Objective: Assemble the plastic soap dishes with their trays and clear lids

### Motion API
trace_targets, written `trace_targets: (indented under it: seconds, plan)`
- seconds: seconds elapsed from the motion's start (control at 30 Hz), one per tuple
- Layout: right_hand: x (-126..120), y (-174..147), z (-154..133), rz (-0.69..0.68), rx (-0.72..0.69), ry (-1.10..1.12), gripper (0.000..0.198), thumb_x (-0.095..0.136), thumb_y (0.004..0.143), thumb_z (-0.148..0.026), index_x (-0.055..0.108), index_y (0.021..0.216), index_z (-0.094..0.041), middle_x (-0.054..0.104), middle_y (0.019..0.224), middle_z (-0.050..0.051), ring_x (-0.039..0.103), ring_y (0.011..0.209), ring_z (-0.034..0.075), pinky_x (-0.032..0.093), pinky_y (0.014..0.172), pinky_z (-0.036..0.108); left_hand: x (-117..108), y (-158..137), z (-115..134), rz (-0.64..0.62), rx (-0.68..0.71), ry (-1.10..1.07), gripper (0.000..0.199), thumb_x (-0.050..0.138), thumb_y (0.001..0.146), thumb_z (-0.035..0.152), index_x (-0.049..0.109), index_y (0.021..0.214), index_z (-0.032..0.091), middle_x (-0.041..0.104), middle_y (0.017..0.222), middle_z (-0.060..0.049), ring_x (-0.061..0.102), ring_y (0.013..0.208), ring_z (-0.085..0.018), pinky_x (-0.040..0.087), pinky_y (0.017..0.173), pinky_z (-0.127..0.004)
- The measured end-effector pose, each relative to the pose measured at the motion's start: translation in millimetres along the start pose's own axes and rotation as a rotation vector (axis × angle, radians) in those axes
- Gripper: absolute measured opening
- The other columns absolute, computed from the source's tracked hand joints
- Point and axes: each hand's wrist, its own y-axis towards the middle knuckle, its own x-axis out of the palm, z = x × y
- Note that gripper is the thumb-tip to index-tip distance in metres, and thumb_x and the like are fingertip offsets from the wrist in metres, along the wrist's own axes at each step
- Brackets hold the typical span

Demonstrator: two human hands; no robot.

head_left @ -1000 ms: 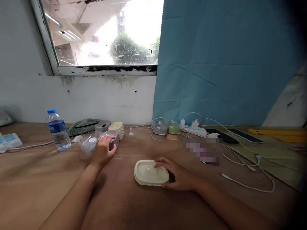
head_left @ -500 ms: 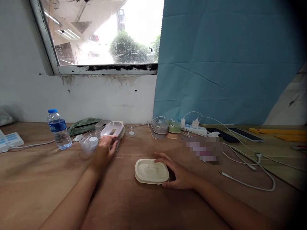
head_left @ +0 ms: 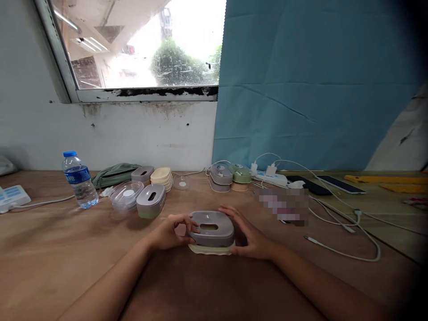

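In front of me on the table, a grey plastic cover (head_left: 209,217) with an oval slot in its top sits on or just over a cream plastic tray (head_left: 211,250). My left hand (head_left: 174,232) grips the cover's left side, with its thumb low at the front and fingers on top. Curved round the right side is my right hand (head_left: 249,236). Its thumb touches the tray's front right corner, and its fingertips reach behind the cover. Whether the cover's rim is fully seated on the tray I cannot tell.
Left of centre stand another slotted grey cover (head_left: 151,201), stacked cream trays (head_left: 162,176), clear plastic bowls (head_left: 125,196) and a water bottle (head_left: 80,180). Grey (head_left: 220,174) and green boxes (head_left: 241,174) stand at the back. White cables (head_left: 344,256) and phones (head_left: 341,184) lie right.
My left hand has brought the slotted grey cover from the group at the back left over to the cream tray. My right hand has stayed at the tray's right side.
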Motion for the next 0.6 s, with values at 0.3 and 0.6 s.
trace_targets:
  seconds: [0.3,0.6]
  plan:
    - [2.8,-0.1,-6.0,-0.175,0.180,0.020,0.055,0.066,0.063,-0.041,0.038,0.105,-0.020,0.029,0.129,0.009,0.036,0.115,0.024,0.036,0.092,0.033,2.8,-1.4,-3.6,-0.072,-0.017,0.030,0.024,0.069,0.062,0.022,0.053,0.080,0.016,0.066,0.093,-0.007,0.055,0.099,-0.018,0.037,0.091,-0.034]
    - [1.0,2.9,-9.0,-0.242,0.180,-0.046,0.057,0.063,0.063,-0.049,0.041,0.105,-0.018,0.028,0.127,0.010,0.037,0.114,0.026,0.035,0.092,0.035,2.4,-1.4,-0.5,-0.157,0.018,0.048,0.025,0.069,0.060,0.022,0.057,0.081,0.016,0.065,0.086,-0.004,0.057,0.091,-0.018,0.037,0.091,-0.033]
